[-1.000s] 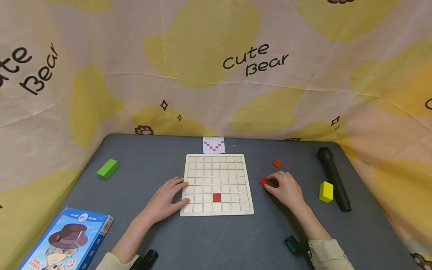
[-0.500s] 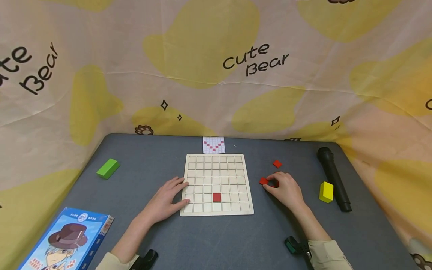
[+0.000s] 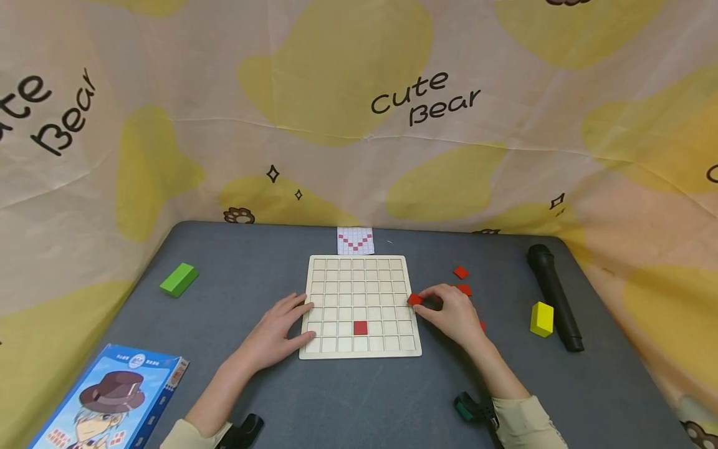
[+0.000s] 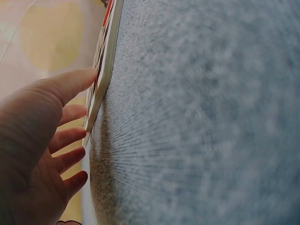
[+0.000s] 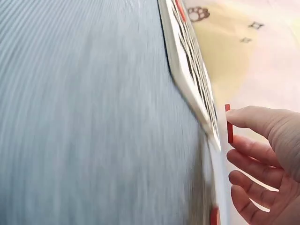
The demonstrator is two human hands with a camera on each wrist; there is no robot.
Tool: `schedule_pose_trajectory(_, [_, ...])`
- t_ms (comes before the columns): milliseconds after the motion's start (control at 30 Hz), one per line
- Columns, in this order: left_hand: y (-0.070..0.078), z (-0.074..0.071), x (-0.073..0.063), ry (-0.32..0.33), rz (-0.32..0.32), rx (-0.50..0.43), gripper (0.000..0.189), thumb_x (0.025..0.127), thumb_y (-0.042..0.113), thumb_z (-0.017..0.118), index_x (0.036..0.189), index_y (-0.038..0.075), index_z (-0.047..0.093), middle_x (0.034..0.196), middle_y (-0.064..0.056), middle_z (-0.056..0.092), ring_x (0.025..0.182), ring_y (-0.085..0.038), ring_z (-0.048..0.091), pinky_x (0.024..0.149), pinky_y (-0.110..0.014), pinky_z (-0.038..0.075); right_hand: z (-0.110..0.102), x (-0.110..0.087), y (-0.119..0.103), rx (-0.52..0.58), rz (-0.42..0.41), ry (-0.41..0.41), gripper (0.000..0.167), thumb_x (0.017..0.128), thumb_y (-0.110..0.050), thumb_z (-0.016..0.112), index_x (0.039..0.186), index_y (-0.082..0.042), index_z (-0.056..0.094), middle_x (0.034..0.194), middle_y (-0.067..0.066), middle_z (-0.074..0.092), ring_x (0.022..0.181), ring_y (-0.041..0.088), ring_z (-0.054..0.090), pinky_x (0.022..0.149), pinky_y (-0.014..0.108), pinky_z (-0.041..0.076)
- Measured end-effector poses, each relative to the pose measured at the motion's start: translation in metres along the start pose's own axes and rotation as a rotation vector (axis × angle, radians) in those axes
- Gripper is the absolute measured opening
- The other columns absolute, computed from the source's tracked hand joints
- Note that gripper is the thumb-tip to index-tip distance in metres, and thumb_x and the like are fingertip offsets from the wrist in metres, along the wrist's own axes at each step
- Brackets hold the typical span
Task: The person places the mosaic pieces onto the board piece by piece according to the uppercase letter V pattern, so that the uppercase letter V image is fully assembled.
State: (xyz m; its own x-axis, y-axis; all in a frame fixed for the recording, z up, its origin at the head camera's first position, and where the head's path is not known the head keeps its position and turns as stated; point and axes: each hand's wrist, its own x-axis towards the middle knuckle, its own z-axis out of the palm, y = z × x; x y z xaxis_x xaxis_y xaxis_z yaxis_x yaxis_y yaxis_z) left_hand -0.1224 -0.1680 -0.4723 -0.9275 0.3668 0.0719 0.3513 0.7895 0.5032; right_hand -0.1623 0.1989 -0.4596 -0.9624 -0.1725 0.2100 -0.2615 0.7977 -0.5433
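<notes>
Head view: on a grey surface point(image 3: 359, 399), a person's left hand point(image 3: 283, 325) lies relaxed along the left edge of a white gridded board point(image 3: 360, 355), thumb and fingertips touching it, probably to stop it sliding. The right hand point(image 3: 451, 313) pinches a red tile point(image 3: 414, 300) by its rim at the board's right edge; the right wrist view shows it edge-on, seemingly lifted just off the board, a grip that likely leaves its near side free. A seated tile point(image 3: 360, 328) fills a cell in the board's second row from the near edge. Just beyond the board's far edge, a card point(image 3: 356, 241) bears a pink V of squares, perhaps put there for easy reading. Right of the board lie loose tiles point(image 3: 460, 272), some partly covered by the right hand and forearm, then a yellow block point(image 3: 541, 319) beside a microphone point(image 3: 555, 298). Left of the board, well apart, are a green block point(image 3: 179, 280) and, nearer, a blue box point(image 3: 147, 363).
</notes>
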Motion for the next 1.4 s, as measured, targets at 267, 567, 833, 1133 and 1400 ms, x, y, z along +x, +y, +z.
schedule_pose_trajectory(267, [0.001, 0.0, 0.0, -0.014, 0.01, -0.012, 0.061, 0.09, 0.037, 0.069, 0.141, 0.006, 0.052, 0.151, -0.015, 0.039, 0.141, -0.039, 0.029, 0.106, -0.063, 0.028, 0.021, 0.009, -0.029, 0.069, -0.048, -0.036, 0.021, 0.079, -0.027, 0.082, 0.096, -0.015, 0.075, 0.095, 0.0, 0.068, 0.085, 0.019, 0.055, 0.073, 0.036, 0.047])
schedule_pose_trajectory(567, [0.001, 0.001, -0.001, -0.025, 0.0, -0.019, 0.061, 0.091, 0.036, 0.068, 0.141, 0.006, 0.051, 0.152, -0.015, 0.038, 0.141, -0.039, 0.028, 0.107, -0.063, 0.027, 0.043, 0.013, -0.059, 0.096, -0.09, -0.096, 0.019, 0.079, -0.028, 0.081, 0.094, -0.018, 0.076, 0.094, -0.006, 0.068, 0.087, 0.014, 0.059, 0.076, 0.034, 0.049])
schedule_pose_trajectory(833, [0.001, 0.001, -0.001, -0.028, 0.0, -0.025, 0.061, 0.091, 0.036, 0.069, 0.141, 0.006, 0.051, 0.152, -0.014, 0.038, 0.141, -0.039, 0.028, 0.108, -0.062, 0.027, 0.059, 0.016, -0.08, 0.063, -0.18, -0.143, 0.018, 0.08, -0.027, 0.079, 0.095, -0.017, 0.074, 0.094, -0.007, 0.067, 0.09, 0.013, 0.057, 0.079, 0.032, 0.049])
schedule_pose_trajectory(1133, [0.001, 0.0, -0.002, -0.046, -0.028, -0.028, 0.061, 0.092, 0.038, 0.067, 0.143, 0.008, 0.05, 0.154, -0.012, 0.036, 0.142, -0.038, 0.026, 0.107, -0.063, 0.027, 0.068, 0.018, -0.087, 0.023, -0.228, -0.158, 0.019, 0.08, -0.025, 0.078, 0.097, -0.017, 0.075, 0.097, -0.006, 0.067, 0.093, 0.015, 0.057, 0.079, 0.032, 0.049])
schedule_pose_trajectory(1400, [0.0, 0.0, -0.003, -0.042, -0.019, -0.028, 0.061, 0.092, 0.038, 0.067, 0.143, 0.008, 0.05, 0.154, -0.012, 0.036, 0.142, -0.038, 0.027, 0.107, -0.063, 0.027, 0.073, 0.017, -0.088, 0.031, -0.235, -0.157, 0.02, 0.082, -0.026, 0.077, 0.1, -0.016, 0.075, 0.098, -0.006, 0.067, 0.092, 0.014, 0.055, 0.078, 0.032, 0.048])
